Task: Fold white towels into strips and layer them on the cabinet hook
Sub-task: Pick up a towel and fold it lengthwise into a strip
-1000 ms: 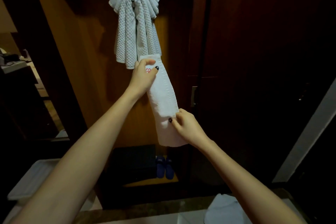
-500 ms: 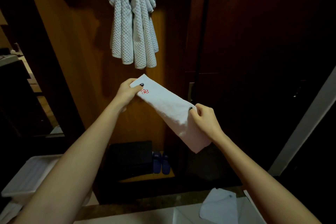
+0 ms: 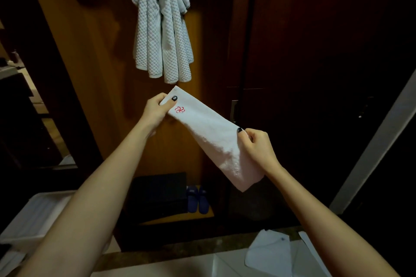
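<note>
Towel strip lowered below hung towels, now slanted

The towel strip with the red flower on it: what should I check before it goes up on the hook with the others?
1. Left hand pinches the top end of the towel strip: ok.
2. Right hand grips the strip lower down: ok.
3. Strip folded narrow, no loose flap showing: ok.
4. Strip raised to the hook: not ok, it is held tilted below the hanging towels.
5. Room left on the hook: cannot tell, the hanging towels hide it.
</note>
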`<state>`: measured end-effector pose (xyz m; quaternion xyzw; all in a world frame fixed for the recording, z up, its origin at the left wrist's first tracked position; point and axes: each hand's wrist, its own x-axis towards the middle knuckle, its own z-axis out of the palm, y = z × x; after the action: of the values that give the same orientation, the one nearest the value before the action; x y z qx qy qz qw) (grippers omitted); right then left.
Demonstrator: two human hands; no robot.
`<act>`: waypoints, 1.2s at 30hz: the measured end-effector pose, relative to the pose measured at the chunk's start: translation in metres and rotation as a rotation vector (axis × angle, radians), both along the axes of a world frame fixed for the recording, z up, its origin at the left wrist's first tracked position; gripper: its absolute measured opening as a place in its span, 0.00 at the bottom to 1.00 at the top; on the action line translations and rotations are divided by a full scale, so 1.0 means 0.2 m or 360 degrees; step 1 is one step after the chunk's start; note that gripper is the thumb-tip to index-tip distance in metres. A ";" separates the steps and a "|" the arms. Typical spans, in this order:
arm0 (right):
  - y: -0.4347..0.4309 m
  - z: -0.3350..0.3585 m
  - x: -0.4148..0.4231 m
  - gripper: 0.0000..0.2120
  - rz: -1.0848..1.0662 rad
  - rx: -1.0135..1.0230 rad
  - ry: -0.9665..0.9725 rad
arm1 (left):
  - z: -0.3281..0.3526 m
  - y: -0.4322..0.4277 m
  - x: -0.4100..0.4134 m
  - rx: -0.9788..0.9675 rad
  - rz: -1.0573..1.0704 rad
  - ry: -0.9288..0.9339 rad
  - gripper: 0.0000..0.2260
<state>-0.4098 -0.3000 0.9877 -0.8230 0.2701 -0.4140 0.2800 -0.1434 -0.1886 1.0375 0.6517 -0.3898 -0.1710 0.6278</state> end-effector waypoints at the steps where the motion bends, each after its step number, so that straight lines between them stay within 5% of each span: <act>1: 0.00 0.00 0.00 0.24 0.0008 0.0015 -0.0015 | 0.00 0.00 -0.01 -0.0014 0.0009 0.0023 0.06; 11: 0.08 -0.01 0.03 0.21 0.0035 0.0399 -0.0163 | 0.01 0.03 -0.08 -0.0210 0.0163 0.0582 0.05; 16: 0.07 -0.10 -0.02 0.24 0.0157 0.0636 0.0172 | -0.02 0.08 -0.09 -0.0069 0.0146 0.0424 0.07; 30: 0.21 -0.10 -0.06 0.18 0.0186 0.0745 -0.0064 | 0.00 0.15 -0.14 -0.0223 0.0219 0.0579 0.04; 36: 0.25 -0.17 -0.17 0.08 0.0621 0.0924 0.0284 | -0.06 0.24 -0.18 -0.0413 0.0458 0.0690 0.08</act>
<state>-0.4447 -0.2502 0.9534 -0.7781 0.2377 -0.1853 0.5512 -0.1796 -0.1404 1.0249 0.5627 -0.1686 -0.1642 0.7924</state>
